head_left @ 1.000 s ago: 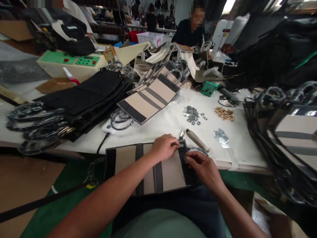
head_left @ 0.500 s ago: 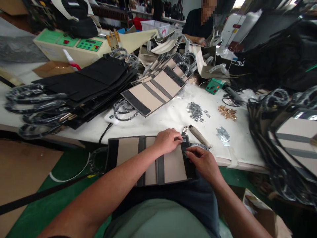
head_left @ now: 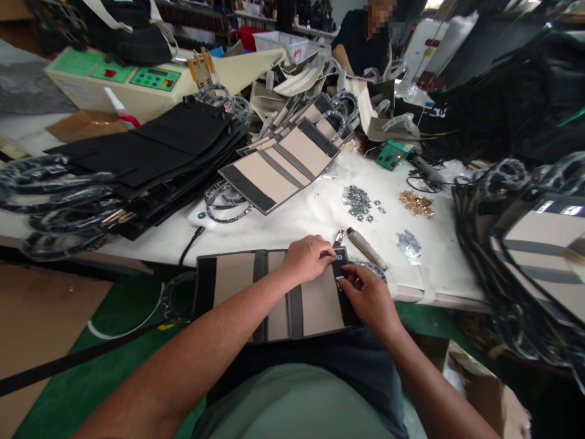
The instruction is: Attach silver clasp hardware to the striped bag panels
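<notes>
A flat bag panel [head_left: 320,311], beige with dark strips, lies open across my lap and against the table's front edge. My left hand [head_left: 308,259] rests on its upper right part, closed, its fingertips at a small metal plate [head_left: 338,257] on the black end strip. Just below, my right hand [head_left: 371,299] pinches thumb and finger at another small bright plate [head_left: 340,281] on the same strip. Beyond the panel's top edge lie a wrapped-handle tool [head_left: 367,248] and a metal clasp-like piece [head_left: 339,236]. Plastic-wrapped handles [head_left: 375,269] show partly behind the panel.
Piles of silvery plates [head_left: 357,201], gold fasteners [head_left: 415,203] and flat pieces [head_left: 409,244] lie on the white table [head_left: 301,213]. Stacked black bag pieces [head_left: 164,146] are left, more [head_left: 543,244] right. A green box [head_left: 392,155] stands behind; a co-worker [head_left: 361,42] sits beyond.
My right hand has shifted slightly left and its fingertips have moved closer to the lower plate. My left hand stays put. The view has drifted a little.
</notes>
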Demonstrator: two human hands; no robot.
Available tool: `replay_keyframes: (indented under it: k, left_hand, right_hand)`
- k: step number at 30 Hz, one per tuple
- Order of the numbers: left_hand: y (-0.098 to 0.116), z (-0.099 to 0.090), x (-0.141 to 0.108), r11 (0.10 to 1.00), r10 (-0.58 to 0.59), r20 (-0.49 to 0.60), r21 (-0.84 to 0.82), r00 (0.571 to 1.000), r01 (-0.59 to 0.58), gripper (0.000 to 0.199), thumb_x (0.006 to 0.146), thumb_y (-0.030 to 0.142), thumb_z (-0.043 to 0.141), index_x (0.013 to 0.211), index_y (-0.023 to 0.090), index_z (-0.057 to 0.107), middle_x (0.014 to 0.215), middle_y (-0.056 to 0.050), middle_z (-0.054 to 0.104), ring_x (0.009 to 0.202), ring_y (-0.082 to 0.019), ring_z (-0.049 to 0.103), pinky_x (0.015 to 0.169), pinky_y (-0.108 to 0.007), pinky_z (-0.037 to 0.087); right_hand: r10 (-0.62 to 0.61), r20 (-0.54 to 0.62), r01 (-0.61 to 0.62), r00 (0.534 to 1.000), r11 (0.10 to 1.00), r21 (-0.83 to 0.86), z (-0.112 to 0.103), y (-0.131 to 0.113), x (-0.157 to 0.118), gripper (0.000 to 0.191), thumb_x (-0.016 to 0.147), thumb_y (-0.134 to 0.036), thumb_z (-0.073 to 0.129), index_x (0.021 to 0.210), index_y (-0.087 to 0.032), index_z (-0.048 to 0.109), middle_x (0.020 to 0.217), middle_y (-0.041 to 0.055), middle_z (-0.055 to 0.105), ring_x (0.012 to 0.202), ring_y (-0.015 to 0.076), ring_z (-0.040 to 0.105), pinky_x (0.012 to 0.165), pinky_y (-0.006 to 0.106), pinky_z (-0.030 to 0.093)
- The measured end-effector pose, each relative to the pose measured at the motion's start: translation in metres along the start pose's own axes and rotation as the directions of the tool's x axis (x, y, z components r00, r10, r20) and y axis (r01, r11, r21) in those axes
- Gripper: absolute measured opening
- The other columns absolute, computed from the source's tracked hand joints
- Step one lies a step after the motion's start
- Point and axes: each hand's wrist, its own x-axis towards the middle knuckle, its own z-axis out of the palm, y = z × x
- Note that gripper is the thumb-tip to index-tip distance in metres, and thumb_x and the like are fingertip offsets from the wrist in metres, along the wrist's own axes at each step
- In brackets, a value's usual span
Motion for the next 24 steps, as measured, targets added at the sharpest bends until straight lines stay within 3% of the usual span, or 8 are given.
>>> replay_keyframes:
  k: [4,7,10,13,16,19,22,24]
  left_hand:
    - [0.000,0.000,0.000,1.000,0.004,0.003,-0.008,1.000,-0.004,0.005,0.091,0.028,0.075,0.091,0.030,0.079,0.099,0.002,0.074,0.101,-0.020,0.068,0.083,-0.030,0.051]
    - [0.000,0.000,0.001,1.000,0.006,0.001,-0.017,1.000,-0.006,0.005,0.091,0.028,0.075,0.092,0.030,0.080,0.099,0.002,0.074,0.102,-0.019,0.068,0.085,-0.030,0.051]
    - [0.000,-0.001,0.000,1.000,0.013,-0.009,-0.021,1.000,-0.013,0.007,0.091,0.027,0.074,0.092,0.030,0.081,0.100,0.001,0.076,0.102,-0.020,0.066,0.084,-0.031,0.052]
    - [0.001,-0.001,-0.002,1.000,0.024,-0.027,-0.011,0.999,-0.024,0.010,0.092,0.026,0.073,0.092,0.030,0.082,0.099,0.000,0.077,0.099,-0.021,0.064,0.083,-0.033,0.050]
    - [0.002,-0.002,-0.003,0.999,0.023,-0.049,0.022,0.999,-0.022,0.009,0.091,0.028,0.074,0.092,0.032,0.083,0.098,0.001,0.078,0.094,-0.022,0.062,0.084,-0.037,0.048]
    - [0.003,-0.004,-0.002,0.999,-0.014,-0.051,0.041,0.999,0.016,0.009,0.090,0.030,0.076,0.089,0.035,0.084,0.099,0.002,0.077,0.093,-0.022,0.061,0.083,-0.037,0.047]
    - [0.005,-0.007,0.001,0.996,-0.079,-0.023,0.031,0.997,0.079,0.010,0.089,0.030,0.076,0.088,0.036,0.084,0.101,0.002,0.076,0.095,-0.022,0.062,0.084,-0.037,0.047]
    - [0.006,-0.008,0.004,0.993,-0.112,-0.004,0.022,0.994,0.112,0.011,0.089,0.030,0.075,0.086,0.036,0.084,0.101,0.003,0.076,0.095,-0.022,0.063,0.084,-0.037,0.048]
  right_hand:
    - [-0.107,0.008,0.107,0.994,0.994,-0.028,-0.002,0.005,-0.008,0.024,0.095,-0.043,0.064,0.099,-0.023,0.077,0.100,0.0094,0.074,0.094,0.0274,0.069,0.089,0.041,0.054]
    - [-0.142,0.039,0.140,0.989,0.989,0.039,-0.018,0.005,-0.011,0.027,0.096,-0.044,0.064,0.111,-0.024,0.076,0.102,0.0083,0.073,0.090,0.0253,0.069,0.085,0.039,0.056]
    - [-0.135,-0.095,0.137,0.986,0.990,0.021,-0.042,0.009,0.001,0.030,0.096,-0.047,0.063,0.114,-0.025,0.075,0.098,0.0064,0.072,0.079,0.0219,0.066,0.074,0.036,0.056]
    - [-0.164,-0.258,0.116,0.952,0.975,-0.191,-0.056,0.020,0.033,0.037,0.094,-0.053,0.064,0.114,-0.024,0.075,0.104,0.0079,0.072,0.084,0.0236,0.066,0.079,0.038,0.055]
    - [-0.151,-0.179,0.074,0.972,0.923,-0.377,-0.051,0.032,0.070,0.046,0.091,-0.056,0.067,0.123,-0.023,0.073,0.115,0.0105,0.071,0.097,0.0282,0.067,0.084,0.040,0.053]
    - [-0.137,-0.070,0.091,0.988,0.889,-0.449,-0.040,0.035,0.092,0.044,0.095,-0.052,0.061,0.127,-0.024,0.071,0.113,0.0104,0.072,0.102,0.0288,0.067,0.083,0.038,0.051]
    - [-0.136,-0.084,0.098,0.987,0.931,-0.351,-0.040,0.030,0.094,0.044,0.097,-0.052,0.056,0.127,-0.025,0.071,0.113,0.0103,0.074,0.096,0.0269,0.068,0.084,0.037,0.051]
    - [-0.076,-0.144,0.059,0.987,0.991,-0.120,-0.047,0.023,0.090,0.049,0.096,-0.055,0.055,0.131,-0.024,0.068,0.111,0.0103,0.074,0.094,0.0267,0.068,0.086,0.038,0.052]
